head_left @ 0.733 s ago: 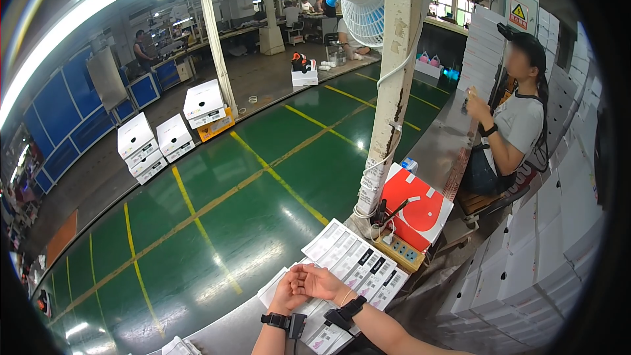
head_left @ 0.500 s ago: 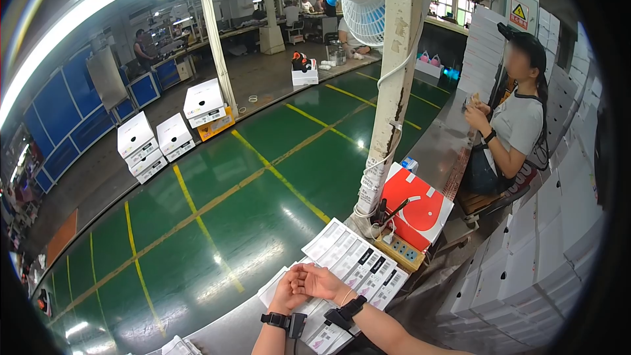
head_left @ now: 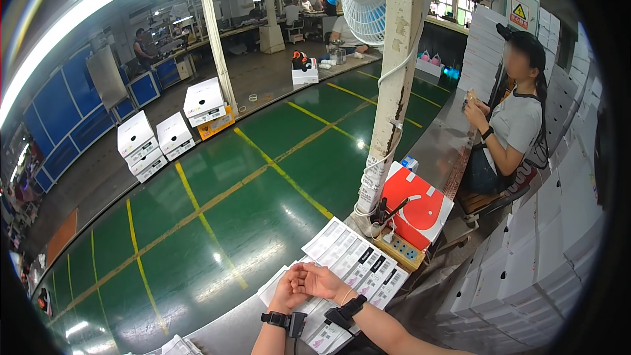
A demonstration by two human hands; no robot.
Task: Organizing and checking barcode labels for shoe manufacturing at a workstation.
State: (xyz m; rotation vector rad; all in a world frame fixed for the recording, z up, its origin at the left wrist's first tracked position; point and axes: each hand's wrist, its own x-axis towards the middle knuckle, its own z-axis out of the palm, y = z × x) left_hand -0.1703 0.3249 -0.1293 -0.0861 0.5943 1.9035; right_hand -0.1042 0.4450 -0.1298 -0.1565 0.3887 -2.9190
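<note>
My left hand (head_left: 287,292) and my right hand (head_left: 323,283) rest together over the edge of a spread of printed label sheets (head_left: 378,277). Their fingers are loosely bent and overlap, the right ones reaching across toward the left palm. I see nothing held in either hand. Each wrist wears a black strap with a small dark device. The white sheets lie in overlapping rows under and to the right of my hands, on the metal edge beside a green conveyor belt (head_left: 227,236).
A pale post (head_left: 392,72) with a fan (head_left: 363,21) rises ahead. Near its base are a power strip (head_left: 399,250) and a red-and-white box (head_left: 415,205). White boxes (head_left: 137,137) line the belt's far side. A co-worker (head_left: 516,118) sits at right, beside stacked white boxes (head_left: 519,276).
The yellow lines on the green belt have shifted slightly to the right. A person beyond the fan has changed posture. My hands have stayed in place.
</note>
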